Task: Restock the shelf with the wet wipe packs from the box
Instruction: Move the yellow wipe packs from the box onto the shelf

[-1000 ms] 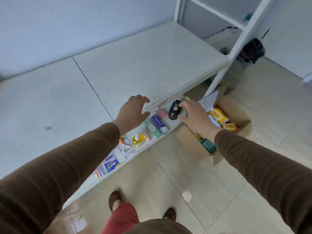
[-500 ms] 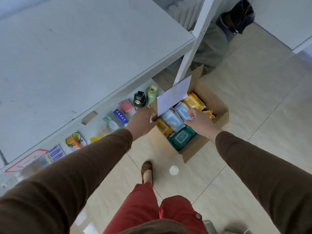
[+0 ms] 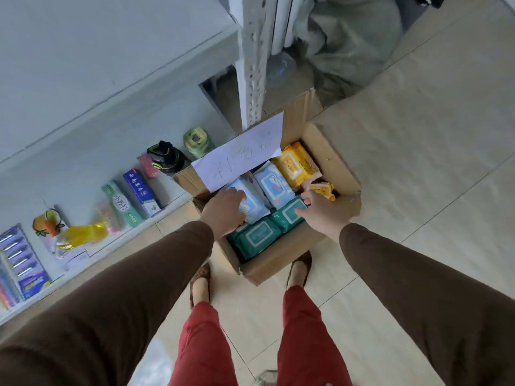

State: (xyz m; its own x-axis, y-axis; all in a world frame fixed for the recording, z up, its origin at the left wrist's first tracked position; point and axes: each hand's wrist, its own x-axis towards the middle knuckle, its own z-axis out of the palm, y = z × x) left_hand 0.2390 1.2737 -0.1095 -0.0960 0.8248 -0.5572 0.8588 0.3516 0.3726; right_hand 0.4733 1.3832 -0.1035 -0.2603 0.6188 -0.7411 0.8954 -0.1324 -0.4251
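- Down on the floor beside the bottom shelf (image 3: pixel 156 218), the cardboard box (image 3: pixel 281 263) holds the wet wipe packs packed tight — teal, pale blue and yellow
- Left hand (image 3: pixel 223 211) lies flat on a pale blue pack (image 3: pixel 252 203); whether its fingers have closed on it, I cannot tell
- Right hand (image 3: pixel 323 213) pinches the edge of a teal pack (image 3: pixel 288 217) — a thin hold on slick film that could slip as it lifts
- Packs wedged this close may drag a neighbour up and spill it
- Paper note (image 3: pixel 242 154) on the flap overhangs the blue packs and could tear or snag
- Shelf front already carries toothpaste boxes (image 3: pixel 142 195) and bottles (image 3: pixel 167 158), which a careless push could topple
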